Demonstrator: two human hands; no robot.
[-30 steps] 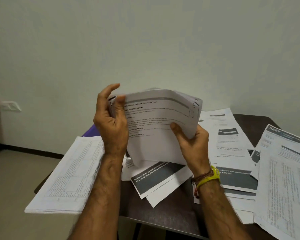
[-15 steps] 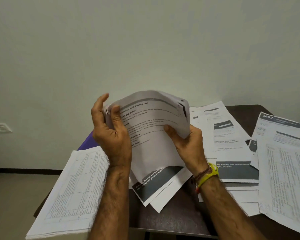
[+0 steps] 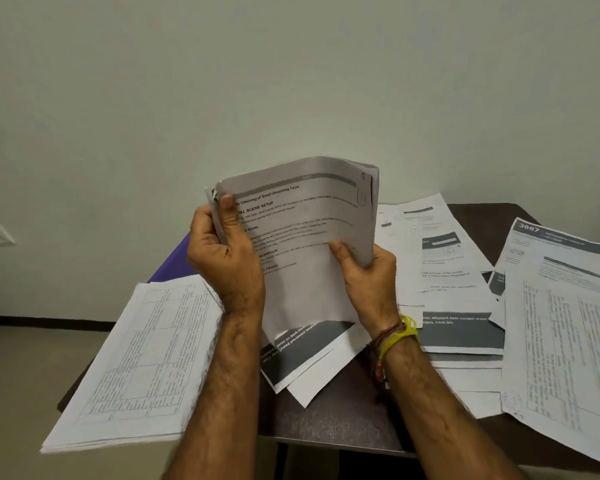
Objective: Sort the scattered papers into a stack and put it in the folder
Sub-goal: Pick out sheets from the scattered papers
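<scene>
I hold a bundle of printed papers (image 3: pixel 302 230) upright above the dark table (image 3: pixel 340 420). My left hand (image 3: pixel 226 258) grips its left edge, thumb on the front sheet. My right hand (image 3: pixel 368 275) grips the right side, thumb pressed on the print. A purple folder (image 3: pixel 174 261) peeks out behind my left hand, mostly hidden. Loose sheets (image 3: pixel 440 268) lie scattered over the right half of the table.
A thick pile of table-printed pages (image 3: pixel 136 362) overhangs the table's left edge. A sheet marked 3667 (image 3: pixel 565 323) lies at the right. More pages with a dark band (image 3: pixel 302 358) lie under the bundle. A pale wall stands close behind.
My left fingers, spread open before, have closed round the bundle's left edge. The bundle stays upright between both hands.
</scene>
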